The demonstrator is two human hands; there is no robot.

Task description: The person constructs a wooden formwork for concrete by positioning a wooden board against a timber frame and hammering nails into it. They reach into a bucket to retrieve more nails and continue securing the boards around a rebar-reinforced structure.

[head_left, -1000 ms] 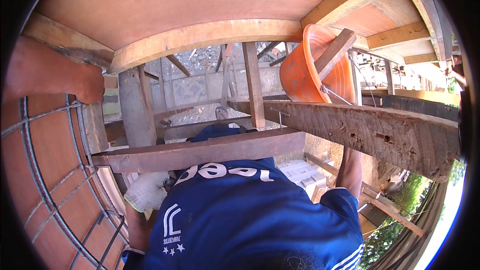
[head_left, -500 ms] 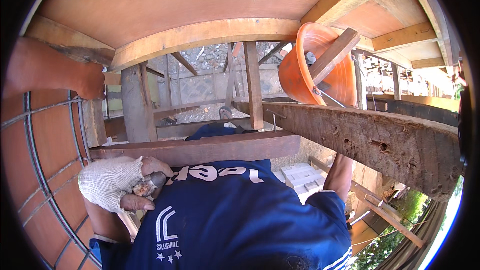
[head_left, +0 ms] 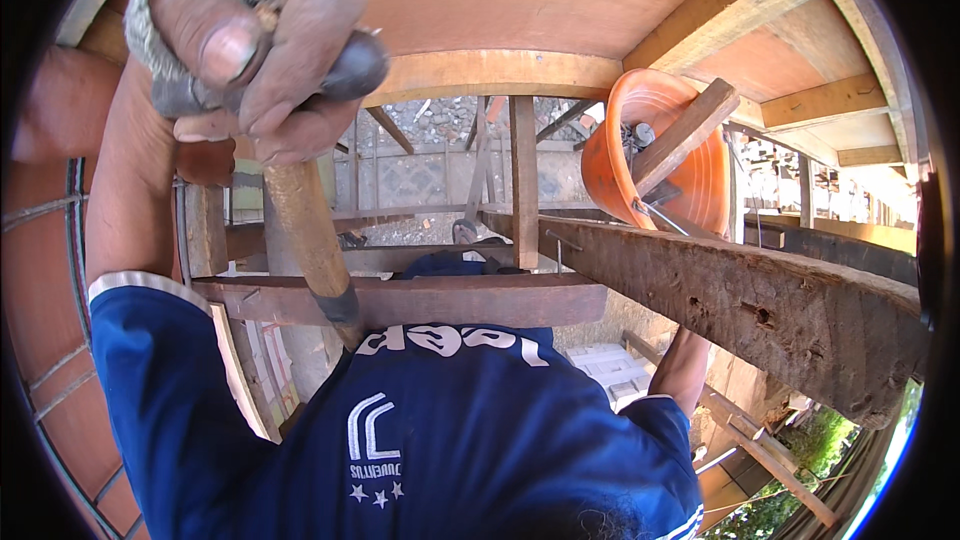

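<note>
My left hand (head_left: 265, 60), in a pale knitted glove with bare fingers, is raised large at the upper left. It is closed around the dark metal head of a hammer (head_left: 305, 225). The wooden handle hangs down from the fist, its dark lower end in front of my blue shirt. Behind the handle, a reddish-brown timber bar (head_left: 450, 300) crosses before my chest. My right forearm (head_left: 685, 365) passes behind a thick rough beam (head_left: 740, 305), which hides the right hand.
An orange bucket (head_left: 598, 165) hangs at the upper right with a wood offcut inside. Another person's hand (head_left: 208, 162) is at the left, beside a post. Plywood panels (head_left: 520, 0) on timber framing stand ahead. Rebar (head_left: 75, 250) runs along the left. Rubble (head_left: 440, 120) lies below.
My left hand has risen from beside my chest to the upper left with the hammer, bringing its handle into sight. The view has shifted slightly; the other person's hand stays by the post.
</note>
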